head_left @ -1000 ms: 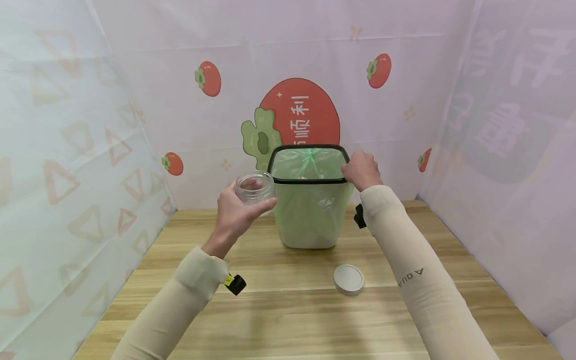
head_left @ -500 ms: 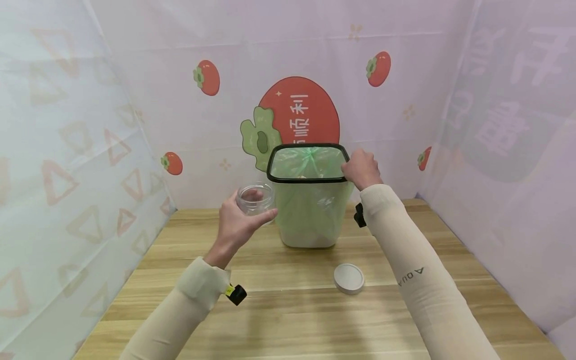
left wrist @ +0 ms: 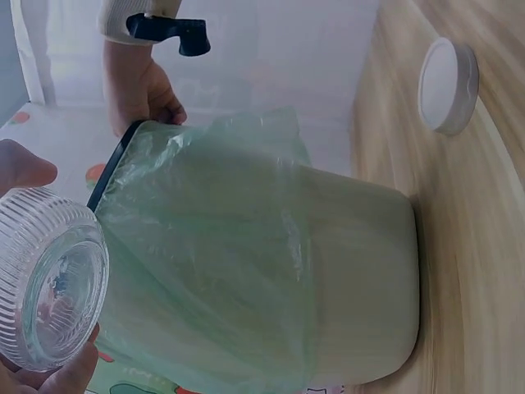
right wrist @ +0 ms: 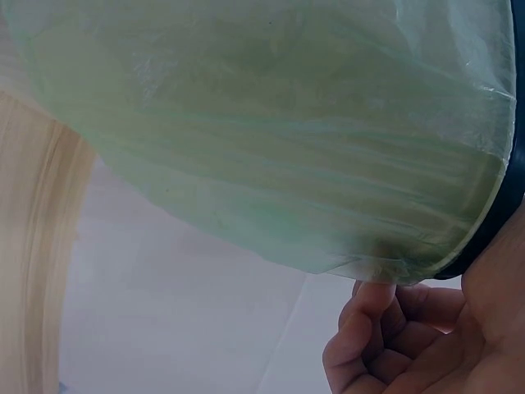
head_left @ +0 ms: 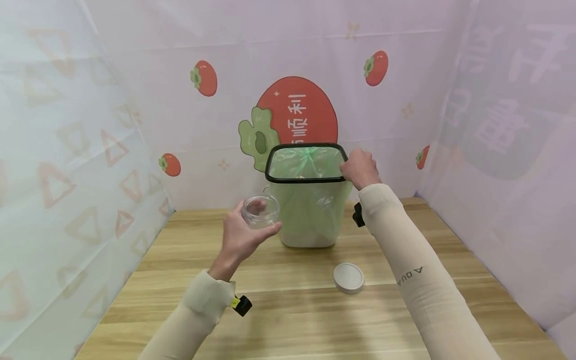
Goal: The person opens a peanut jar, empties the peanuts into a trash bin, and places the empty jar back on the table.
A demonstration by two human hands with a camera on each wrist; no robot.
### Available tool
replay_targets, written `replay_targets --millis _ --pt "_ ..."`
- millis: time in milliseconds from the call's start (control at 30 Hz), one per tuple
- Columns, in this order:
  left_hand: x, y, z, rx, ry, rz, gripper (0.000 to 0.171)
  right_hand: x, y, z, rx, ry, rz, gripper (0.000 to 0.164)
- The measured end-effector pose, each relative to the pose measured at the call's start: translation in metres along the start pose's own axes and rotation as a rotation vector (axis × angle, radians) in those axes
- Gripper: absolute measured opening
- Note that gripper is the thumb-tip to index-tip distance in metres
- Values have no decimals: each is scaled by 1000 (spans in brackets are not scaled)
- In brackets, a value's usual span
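Observation:
A clear ribbed jar [head_left: 261, 214] is held in my left hand [head_left: 240, 234], thumb on the near side, its mouth facing up and no lid on it. It hangs above the table, in front of the left side of a trash bin [head_left: 310, 240]. The left wrist view shows the ribbed side and base of the jar [left wrist: 57, 279]. My right hand [head_left: 360, 169] grips the right side of the bin's black rim [head_left: 306, 180]. In the right wrist view, the fingers [right wrist: 353, 336] curl under the rim beside the bin's green plastic bag [right wrist: 246, 148].
A round white lid [head_left: 348, 277] lies flat on the wooden table [head_left: 288, 320], in front of the bin and to its right. White cloth walls [head_left: 153, 100] with printed fruit stand behind and on both sides.
My left hand has come down with the jar, from beside the bin's rim to lower down, and slightly to the right. My right hand has stayed on the rim.

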State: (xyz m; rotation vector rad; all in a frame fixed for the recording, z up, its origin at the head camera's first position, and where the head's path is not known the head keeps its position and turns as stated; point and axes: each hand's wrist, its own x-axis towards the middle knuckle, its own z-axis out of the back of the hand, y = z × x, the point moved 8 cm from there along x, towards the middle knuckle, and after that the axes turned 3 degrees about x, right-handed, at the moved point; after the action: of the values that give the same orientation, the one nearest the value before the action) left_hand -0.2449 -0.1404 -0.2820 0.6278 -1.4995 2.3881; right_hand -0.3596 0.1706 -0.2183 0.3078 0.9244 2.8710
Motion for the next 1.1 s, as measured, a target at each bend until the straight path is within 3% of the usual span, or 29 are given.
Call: replay_targets --millis 233,567,1100 --pt "-7 2 -11 -42 29 -21 62 -2 -2 1 10 -7 -13 26" --pt "-15 13 -16 -102 10 -3 63 -1 -2 -1 20 0 -3 28" --pt "-20 34 -36 -111 23 23 68 4 -4 -2 15 -10 -24 27"
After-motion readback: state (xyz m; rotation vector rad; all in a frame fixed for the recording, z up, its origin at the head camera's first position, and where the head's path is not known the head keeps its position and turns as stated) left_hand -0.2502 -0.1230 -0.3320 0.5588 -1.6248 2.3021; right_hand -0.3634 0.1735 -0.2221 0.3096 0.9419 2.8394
